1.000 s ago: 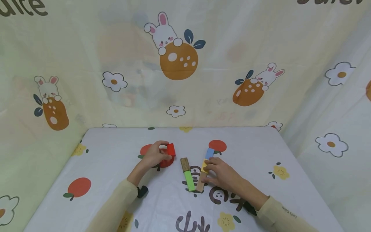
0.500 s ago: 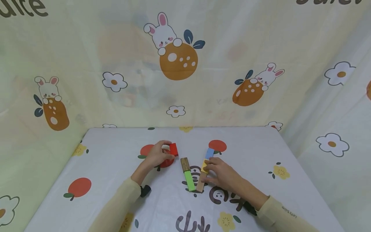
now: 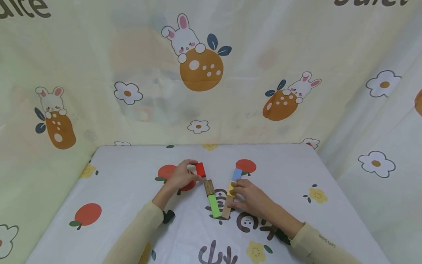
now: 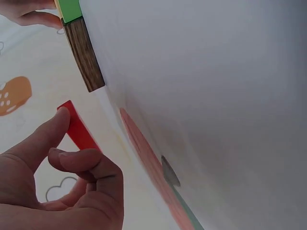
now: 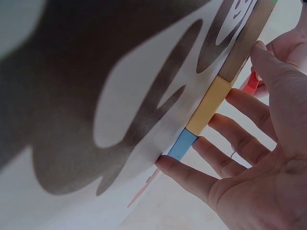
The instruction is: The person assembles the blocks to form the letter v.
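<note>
My left hand (image 3: 181, 177) pinches a red block (image 3: 200, 169) between thumb and finger; in the left wrist view a gap separates it from the dark brown wood-grained block (image 4: 84, 55). That brown block lies end to end with a green block (image 3: 214, 206), forming the left arm of a V. Along the right arm run a tan block (image 3: 228, 208), a yellow block (image 3: 230, 190) and a blue block (image 3: 236, 174). My right hand (image 3: 253, 198) lies over this row, its fingers spread and fingertips at the blocks' side, partly hiding the yellow one.
A white cloth printed with fruit and flowers covers the table (image 3: 280, 168). Behind it hangs a curtain (image 3: 148, 121) with rabbit prints. Black straps with small dark devices show at both sleeve cuffs (image 3: 156, 216).
My left hand has moved right with the red block, bringing it close to the far end of the brown block. My right hand and the laid blocks stay put.
</note>
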Available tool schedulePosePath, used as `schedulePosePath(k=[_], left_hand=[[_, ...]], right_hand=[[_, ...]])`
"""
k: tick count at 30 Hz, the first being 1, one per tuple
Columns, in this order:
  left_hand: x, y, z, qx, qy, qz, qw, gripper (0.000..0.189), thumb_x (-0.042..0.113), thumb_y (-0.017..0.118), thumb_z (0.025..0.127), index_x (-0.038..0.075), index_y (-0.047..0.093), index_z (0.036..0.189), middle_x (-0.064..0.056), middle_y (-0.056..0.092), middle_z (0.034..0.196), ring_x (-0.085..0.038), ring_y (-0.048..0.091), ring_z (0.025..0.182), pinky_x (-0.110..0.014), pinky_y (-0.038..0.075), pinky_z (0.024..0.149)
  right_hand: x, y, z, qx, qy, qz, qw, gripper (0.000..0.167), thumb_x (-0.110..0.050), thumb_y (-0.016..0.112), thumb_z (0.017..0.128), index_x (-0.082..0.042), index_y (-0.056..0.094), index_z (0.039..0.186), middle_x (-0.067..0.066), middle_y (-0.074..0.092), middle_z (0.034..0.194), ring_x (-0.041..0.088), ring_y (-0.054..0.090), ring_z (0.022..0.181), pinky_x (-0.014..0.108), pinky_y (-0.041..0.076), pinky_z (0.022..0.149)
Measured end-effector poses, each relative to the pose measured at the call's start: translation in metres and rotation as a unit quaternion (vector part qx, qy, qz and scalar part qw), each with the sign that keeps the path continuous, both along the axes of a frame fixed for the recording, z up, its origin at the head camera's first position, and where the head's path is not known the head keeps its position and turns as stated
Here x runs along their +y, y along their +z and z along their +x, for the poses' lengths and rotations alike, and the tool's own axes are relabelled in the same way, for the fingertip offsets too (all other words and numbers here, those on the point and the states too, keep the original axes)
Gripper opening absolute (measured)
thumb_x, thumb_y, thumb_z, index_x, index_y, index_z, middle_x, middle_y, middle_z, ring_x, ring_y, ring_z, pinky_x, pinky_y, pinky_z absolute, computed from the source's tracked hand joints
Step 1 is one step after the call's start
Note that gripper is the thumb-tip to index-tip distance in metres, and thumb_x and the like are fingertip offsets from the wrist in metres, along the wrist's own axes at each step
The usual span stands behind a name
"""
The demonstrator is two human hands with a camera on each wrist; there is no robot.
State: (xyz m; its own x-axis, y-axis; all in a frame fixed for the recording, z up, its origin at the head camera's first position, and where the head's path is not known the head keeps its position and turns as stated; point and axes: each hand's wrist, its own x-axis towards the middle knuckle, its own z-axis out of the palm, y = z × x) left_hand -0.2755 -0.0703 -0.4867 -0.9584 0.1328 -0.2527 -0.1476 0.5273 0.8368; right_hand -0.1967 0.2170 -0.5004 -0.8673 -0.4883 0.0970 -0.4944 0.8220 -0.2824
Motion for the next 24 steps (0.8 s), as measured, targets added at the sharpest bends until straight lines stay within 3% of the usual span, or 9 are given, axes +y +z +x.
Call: schedulePosePath(k=[5, 13, 19, 24], left_hand=[[0.002, 0.0, -0.001, 0.007, -0.007, -0.003, 1.0, 0.068, 0.022, 0.086, 0.088, 0.018, 0.056, 0.149, -0.011, 0.064, 0.111, -0.021, 0.059, 0.089, -0.031, 0.048, 0.076], [0.007, 0.0, 0.002, 0.005, -0.003, -0.011, 0.9999, 0.065, 0.02, 0.085, 0.088, 0.018, 0.059, 0.147, -0.011, 0.059, 0.145, -0.023, 0.056, 0.104, -0.033, 0.052, 0.085], [0.011, -0.004, 0.001, 0.014, -0.003, -0.015, 0.9998, 0.064, 0.021, 0.085, 0.088, 0.019, 0.059, 0.147, -0.012, 0.057, 0.15, -0.028, 0.057, 0.115, -0.045, 0.058, 0.099], [0.015, -0.004, 0.001, 0.019, -0.011, -0.013, 0.9997, 0.062, 0.02, 0.084, 0.089, 0.018, 0.059, 0.146, -0.013, 0.054, 0.155, -0.033, 0.057, 0.125, -0.056, 0.053, 0.111]], right_hand=[[0.0, 0.0, 0.0, -0.001, -0.001, 0.001, 1.0, 0.041, -0.048, 0.084, 0.088, -0.015, 0.082, 0.114, 0.01, 0.069, 0.143, 0.035, 0.059, 0.141, 0.05, 0.055, 0.111], [0.0, 0.0, 0.0, -0.003, 0.01, 0.001, 0.9999, 0.043, -0.048, 0.083, 0.089, -0.014, 0.082, 0.115, 0.011, 0.07, 0.143, 0.036, 0.06, 0.139, 0.05, 0.056, 0.109], [0.0, -0.001, 0.001, -0.001, 0.009, 0.003, 1.0, 0.042, -0.047, 0.083, 0.089, -0.015, 0.082, 0.115, 0.011, 0.07, 0.143, 0.035, 0.061, 0.138, 0.049, 0.058, 0.107], [0.002, -0.001, 0.0, 0.007, 0.009, 0.003, 0.9999, 0.043, -0.049, 0.083, 0.089, -0.015, 0.082, 0.114, 0.01, 0.071, 0.142, 0.036, 0.062, 0.137, 0.05, 0.057, 0.107]])
